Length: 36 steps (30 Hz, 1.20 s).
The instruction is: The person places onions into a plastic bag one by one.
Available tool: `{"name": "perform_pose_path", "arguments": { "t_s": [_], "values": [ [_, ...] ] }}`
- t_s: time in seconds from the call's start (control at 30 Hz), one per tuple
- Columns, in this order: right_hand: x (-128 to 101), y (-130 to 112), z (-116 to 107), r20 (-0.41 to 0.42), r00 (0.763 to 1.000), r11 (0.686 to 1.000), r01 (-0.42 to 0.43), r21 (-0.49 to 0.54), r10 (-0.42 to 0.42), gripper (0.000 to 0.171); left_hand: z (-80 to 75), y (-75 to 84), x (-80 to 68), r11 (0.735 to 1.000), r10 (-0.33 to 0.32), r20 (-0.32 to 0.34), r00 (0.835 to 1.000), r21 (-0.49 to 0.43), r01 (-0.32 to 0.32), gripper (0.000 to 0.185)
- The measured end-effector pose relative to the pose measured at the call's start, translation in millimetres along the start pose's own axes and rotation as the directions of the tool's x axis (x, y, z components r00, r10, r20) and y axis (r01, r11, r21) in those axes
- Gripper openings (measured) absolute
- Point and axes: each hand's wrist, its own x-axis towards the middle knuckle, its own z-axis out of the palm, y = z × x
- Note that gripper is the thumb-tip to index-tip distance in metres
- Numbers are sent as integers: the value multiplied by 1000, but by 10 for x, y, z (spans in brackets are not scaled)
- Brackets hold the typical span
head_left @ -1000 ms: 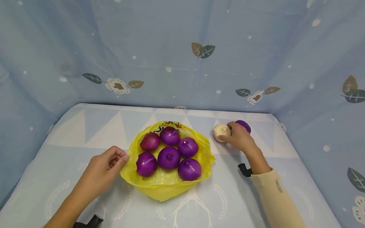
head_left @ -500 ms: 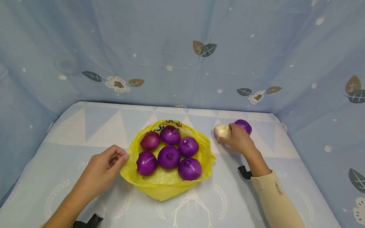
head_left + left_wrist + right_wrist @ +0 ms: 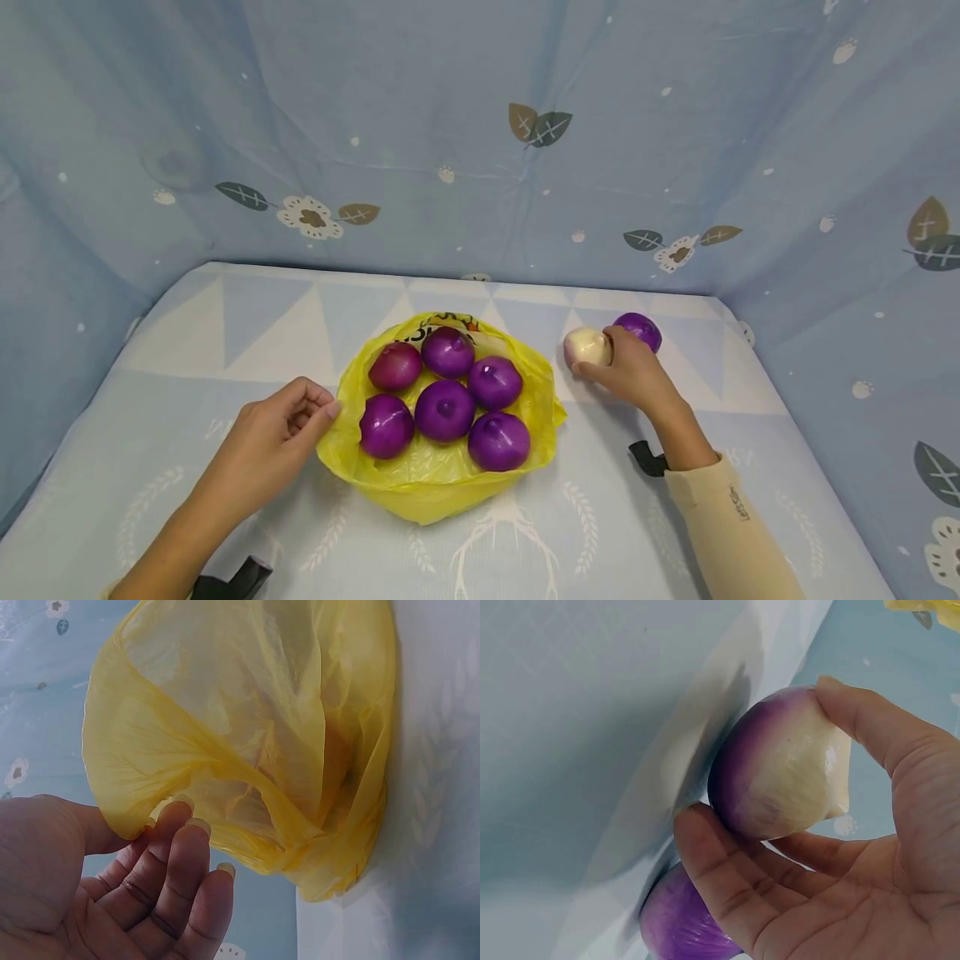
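A yellow plastic bag [image 3: 420, 500] stands wide at the mouth in the middle of the table, with several purple onions [image 3: 445, 411] inside. My left hand [image 3: 270, 446] pinches the bag's left rim between thumb and fingertips; the left wrist view shows the gathered plastic [image 3: 150, 750] there. Off to the right, my right hand [image 3: 630, 367] holds a pale onion [image 3: 587, 348] with a purple base, thumb on one side and fingers on the other. Just behind that hand lies another purple onion [image 3: 639, 331], partly covered by it; the right wrist view shows this onion [image 3: 682, 919] below the fingers.
The table [image 3: 187, 408] wears a pale blue and white patterned cloth. Blue printed curtains [image 3: 420, 125] hang behind it and at both sides. A black strap piece [image 3: 648, 460] sits by the right wrist, another black piece [image 3: 236, 579] by the left.
My right hand and the pale onion have shifted very slightly to the right. The left hand keeps its pinch on the bag's rim, and the bag stays in place.
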Motion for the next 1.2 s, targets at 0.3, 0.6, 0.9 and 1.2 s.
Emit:
{"name": "perform_pose_path", "arguments": {
  "t_s": [0.3,0.6,0.9,1.2],
  "values": [
    [-48,42,-47,-19,999,999,49,22,-49,85,-16,15,17,1000,19,-10,1000,-1,-19,10],
    [-183,-80,-134,-51,995,995,93,44,-91,81,-20,19,-1,1000,12,-8,1000,9,-12,13],
    [-361,-349,-224,-82,979,981,189,37,-185,73,-38,37,-23,1000,8,-2,1000,14,-8,13],
    [-563,-632,-308,-87,960,963,269,29,-266,74,-51,28,-19,1000,1,-1,1000,6,-1,12]
  ]
}}
